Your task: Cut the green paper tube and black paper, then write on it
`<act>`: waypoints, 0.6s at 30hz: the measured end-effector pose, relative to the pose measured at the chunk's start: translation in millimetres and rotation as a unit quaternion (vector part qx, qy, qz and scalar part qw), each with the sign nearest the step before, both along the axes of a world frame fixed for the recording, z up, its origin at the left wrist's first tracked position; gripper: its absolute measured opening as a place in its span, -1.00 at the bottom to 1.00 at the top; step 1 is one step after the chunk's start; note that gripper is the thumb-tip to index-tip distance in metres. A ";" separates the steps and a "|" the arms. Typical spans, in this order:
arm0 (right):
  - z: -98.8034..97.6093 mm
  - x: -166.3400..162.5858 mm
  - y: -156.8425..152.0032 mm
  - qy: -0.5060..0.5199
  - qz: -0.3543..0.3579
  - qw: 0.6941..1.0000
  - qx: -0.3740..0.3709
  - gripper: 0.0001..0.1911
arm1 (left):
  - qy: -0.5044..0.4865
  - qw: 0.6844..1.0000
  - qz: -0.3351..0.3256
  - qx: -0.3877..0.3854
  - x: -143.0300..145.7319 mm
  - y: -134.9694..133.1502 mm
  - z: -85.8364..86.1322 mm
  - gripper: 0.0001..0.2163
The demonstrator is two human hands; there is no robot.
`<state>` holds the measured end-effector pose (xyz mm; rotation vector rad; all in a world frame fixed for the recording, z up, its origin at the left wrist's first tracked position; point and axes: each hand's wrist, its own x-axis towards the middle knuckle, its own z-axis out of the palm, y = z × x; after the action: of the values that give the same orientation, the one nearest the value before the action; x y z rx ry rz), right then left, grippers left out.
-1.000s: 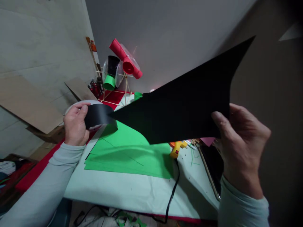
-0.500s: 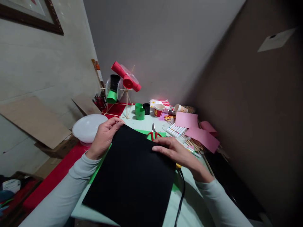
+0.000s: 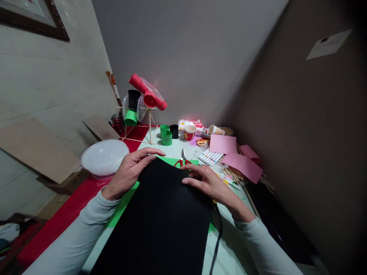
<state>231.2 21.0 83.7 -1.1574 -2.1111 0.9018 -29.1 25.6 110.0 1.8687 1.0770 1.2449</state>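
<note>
Pinching the far left corner of the sheet (image 3: 160, 214) between thumb and fingers of the left grip (image 3: 129, 170), with forefinger stretched out past the corner; holding the far edge, more loosely by the look of it, in the right grip (image 3: 205, 181), with thumb on the near face and fingers curled beyond. Cannot tell how firmly on the right, with fingertips partly hidden.

Probably light and thin, like card: stiff enough to carry its own shape, soft enough to bend. Dipping along the far edge between the 2 grips, whether from bending or cutting hard to tell. Matt, so not likely to slip; liable to crease at the corner if squeezed hard. Best taken at 2 well-spread points along 1 edge, with thumb above and fingers below, to limit buckling in the middle.

Spread from the grips back toward the wearer, running out of view at the bottom; lying over the desk (image 3: 180, 145) and covering part of the green paper (image 3: 116, 214), with scissors (image 3: 183, 154) just beyond the far edge and the cord (image 3: 217, 244) just beside on the right
</note>
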 end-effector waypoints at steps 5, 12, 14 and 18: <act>-2.1 -0.4 0.1 0.005 -0.005 1.000 -0.005 -0.70 | 0.036 0.999 -0.001 -0.003 -2.6 -6.1 8.1 -0.73; -4.7 -0.2 -0.7 0.025 -0.019 0.999 0.004 -0.63 | 0.140 0.990 0.003 0.033 -2.2 -16.6 13.3 -0.74; -3.9 -1.2 -1.9 0.033 -0.024 0.999 0.012 -0.62 | 0.160 0.986 0.010 0.052 -1.4 -15.9 12.7 -0.80; -2.0 -4.2 -5.6 0.048 -0.041 0.997 0.040 -0.64 | 0.171 0.982 0.021 0.072 -2.2 -13.3 9.2 -0.82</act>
<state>226.9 15.4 81.7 -1.1281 -1.9908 0.8115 -31.3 12.3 119.2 2.2404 1.2367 1.0720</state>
